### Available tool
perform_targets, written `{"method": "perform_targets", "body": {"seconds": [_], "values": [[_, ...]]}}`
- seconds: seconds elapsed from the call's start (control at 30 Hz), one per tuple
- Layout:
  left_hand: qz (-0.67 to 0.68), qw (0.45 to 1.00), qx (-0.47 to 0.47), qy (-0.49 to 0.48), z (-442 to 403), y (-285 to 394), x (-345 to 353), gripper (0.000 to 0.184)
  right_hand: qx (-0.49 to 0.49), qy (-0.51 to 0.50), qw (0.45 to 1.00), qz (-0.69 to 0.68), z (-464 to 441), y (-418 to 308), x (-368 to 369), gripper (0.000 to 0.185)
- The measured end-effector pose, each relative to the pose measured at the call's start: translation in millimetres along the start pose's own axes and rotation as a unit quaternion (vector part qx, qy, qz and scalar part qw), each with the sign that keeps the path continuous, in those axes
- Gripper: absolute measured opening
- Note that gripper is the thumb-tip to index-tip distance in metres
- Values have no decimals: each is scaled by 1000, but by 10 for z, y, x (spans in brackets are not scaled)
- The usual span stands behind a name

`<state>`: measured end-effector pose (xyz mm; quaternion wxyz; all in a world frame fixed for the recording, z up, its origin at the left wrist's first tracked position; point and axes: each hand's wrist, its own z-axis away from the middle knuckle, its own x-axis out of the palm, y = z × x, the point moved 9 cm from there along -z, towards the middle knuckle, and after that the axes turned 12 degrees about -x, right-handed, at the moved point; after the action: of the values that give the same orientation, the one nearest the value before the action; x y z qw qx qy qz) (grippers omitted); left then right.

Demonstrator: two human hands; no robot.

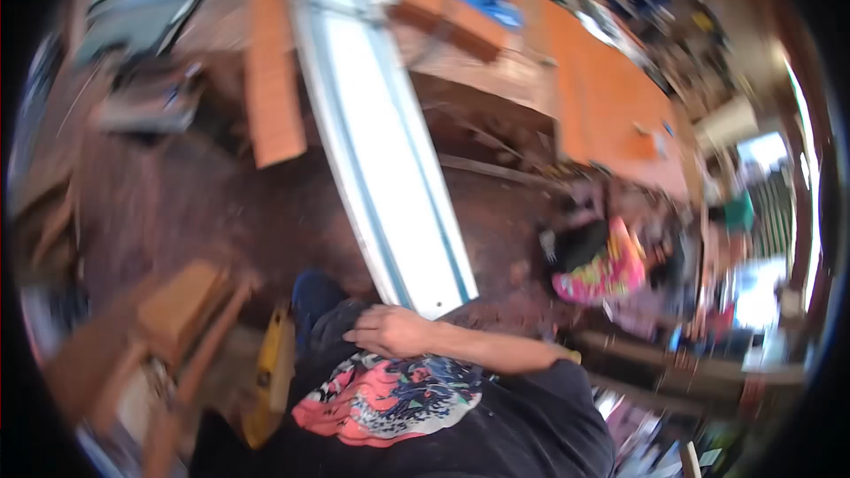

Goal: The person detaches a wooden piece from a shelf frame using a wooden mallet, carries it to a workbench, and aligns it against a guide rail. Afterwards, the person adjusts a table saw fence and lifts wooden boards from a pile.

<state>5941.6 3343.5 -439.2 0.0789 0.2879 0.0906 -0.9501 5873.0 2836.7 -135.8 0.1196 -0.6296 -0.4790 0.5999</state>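
My right hand (390,332) is at my waist, in front of my dark printed shirt (390,398). Its fingers are curled against bunched dark cloth (329,329); blur hides what, if anything, they grip. Just beyond the hand lies the near end of a long whitish rail (390,142) with teal stripes and a small hole at its tip. This rail slants from the workbench (487,80) toward me, its near end sticking out past the bench edge. My left hand is out of view.
Beside the rail an orange-brown board (273,80) overhangs the bench. A wooden block (452,13) bears a blue item (485,2); a large sheet (606,93) lies to the right. Timber pieces (181,310) and a yellow object (273,363) are at left, a pink patterned item (606,270) at right.
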Motion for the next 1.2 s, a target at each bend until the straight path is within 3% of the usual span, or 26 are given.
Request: {"method": "perform_targets", "body": {"seconds": [0.07, 0.1, 0.2, 0.37, 0.47, 0.53, 0.57, 0.67, 0.8, 0.9, 1.0, 1.1, 1.2], "values": [[-16, 1000, -15, -18, -14, -497, 127, 41, 120, -20, 982, -144, 331, 52, 233, 33], [-16, 999, -31, -28, 109, -735, 221, 41, 131, -6, 976, -171, 423, 5, 200, 35], [-23, 997, -52, -54, 130, -1167, 271, 41, 252, -92, 926, -268, 590, -132, 132, 41], [68, 993, -57, -84, -314, -1276, 289, 40, 339, -186, 895, -223, 739, -240, 28, 50], [-47, 993, -56, -88, -15, -999, -55, 44, 361, -259, 878, -179, 665, -314, 157, 54], [-23, 994, -99, -42, 101, -944, -163, 43, 353, -278, 882, -145, 447, -391, 180, 54], [-12, 993, -117, -15, 105, -956, -217, 42, 346, -271, 887, -138, 311, -422, 175, 55], [-28, 996, -67, -56, -298, -1281, 136, 44, 321, -227, 914, -99, -74, -469, 32, 56], [-27, 998, -55, -14, -281, -1070, 98, 47, 346, -8, 921, -180, -487, -282, -331, 54], [-25, 998, -42, -38, 159, -534, -254, 54, 346, 74, 932, -73, -725, -13, -654, 52], [14, 996, -41, 72, -115, -521, -122, 59, 321, 93, 940, 63, -871, 261, -818, 50], [27, 999, -35, 6, -127, -280, -214, 63, 292, 132, 935, 151, -1028, 402, -911, 46], [44, 998, 5, 45, -70, -134, -428, 65, 277, 170, 919, 223, -1113, 578, -1039, 42]]}}
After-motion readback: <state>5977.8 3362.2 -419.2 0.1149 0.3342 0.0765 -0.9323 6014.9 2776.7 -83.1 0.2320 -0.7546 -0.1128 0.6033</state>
